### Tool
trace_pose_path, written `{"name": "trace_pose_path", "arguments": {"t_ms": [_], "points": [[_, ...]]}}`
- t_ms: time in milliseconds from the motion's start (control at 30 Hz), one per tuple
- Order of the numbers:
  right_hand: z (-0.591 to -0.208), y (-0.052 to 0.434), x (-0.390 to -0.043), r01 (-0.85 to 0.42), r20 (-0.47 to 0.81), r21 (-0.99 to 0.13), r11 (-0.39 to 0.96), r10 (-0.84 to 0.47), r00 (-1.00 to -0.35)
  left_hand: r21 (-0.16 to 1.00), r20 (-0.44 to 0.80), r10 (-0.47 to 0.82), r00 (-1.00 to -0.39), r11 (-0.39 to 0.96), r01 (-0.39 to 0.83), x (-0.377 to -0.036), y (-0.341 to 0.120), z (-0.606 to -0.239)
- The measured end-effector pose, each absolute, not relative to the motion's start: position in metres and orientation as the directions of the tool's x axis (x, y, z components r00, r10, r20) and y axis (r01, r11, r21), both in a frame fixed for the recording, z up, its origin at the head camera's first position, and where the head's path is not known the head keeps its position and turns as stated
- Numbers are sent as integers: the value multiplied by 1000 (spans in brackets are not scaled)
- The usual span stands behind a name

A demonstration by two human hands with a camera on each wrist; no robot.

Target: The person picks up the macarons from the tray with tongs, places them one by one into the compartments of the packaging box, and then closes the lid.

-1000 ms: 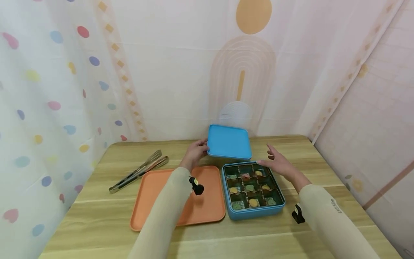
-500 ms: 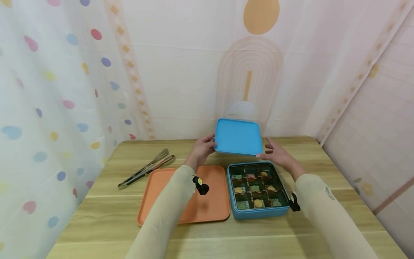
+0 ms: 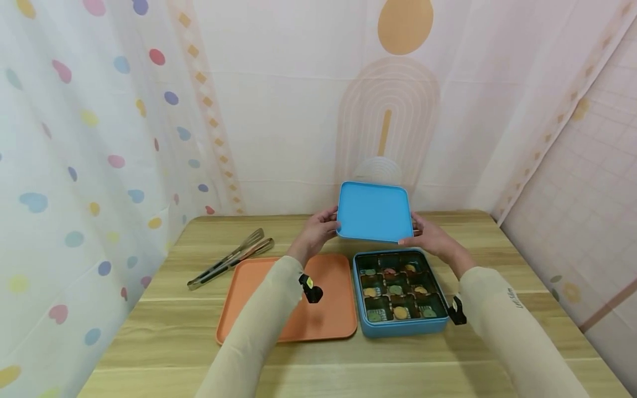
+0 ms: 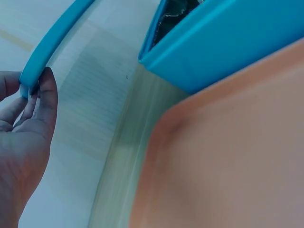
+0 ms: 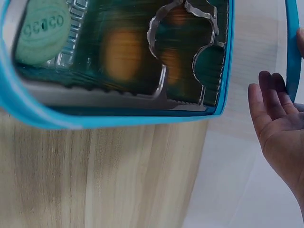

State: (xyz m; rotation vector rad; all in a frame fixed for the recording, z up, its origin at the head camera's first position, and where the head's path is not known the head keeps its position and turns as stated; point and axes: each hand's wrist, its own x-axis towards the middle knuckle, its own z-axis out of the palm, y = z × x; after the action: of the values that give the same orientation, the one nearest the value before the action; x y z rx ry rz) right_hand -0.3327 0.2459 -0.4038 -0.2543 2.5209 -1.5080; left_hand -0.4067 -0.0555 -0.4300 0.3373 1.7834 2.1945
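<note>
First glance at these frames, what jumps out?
The flat blue square lid, held above the table's far side between the left hand and the right hand. Just below it sits the open blue square tin with coloured round sweets in a nine-cell insert, and an orange rectangular plastic tray lies beside it on the left.

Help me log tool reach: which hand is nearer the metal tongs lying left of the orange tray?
Left. The left hand grips the blue lid's left edge, just right of the tongs. The right hand holds the lid's opposite edge, beyond the open box, farther away.
</note>
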Motion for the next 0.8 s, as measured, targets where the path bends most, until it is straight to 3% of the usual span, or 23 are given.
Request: {"name": "trace_pose_path", "arguments": {"t_ms": [433,800], "points": [[-403,244,-333,-60,-61,-889,454,-247,-967,996,17,532,-847,70,64,-402,-70,-426],[-398,243,-327,-131,-9,-868,479,-278,-960,980,23,567,-823,148,129,-401,-77,-423]]}}
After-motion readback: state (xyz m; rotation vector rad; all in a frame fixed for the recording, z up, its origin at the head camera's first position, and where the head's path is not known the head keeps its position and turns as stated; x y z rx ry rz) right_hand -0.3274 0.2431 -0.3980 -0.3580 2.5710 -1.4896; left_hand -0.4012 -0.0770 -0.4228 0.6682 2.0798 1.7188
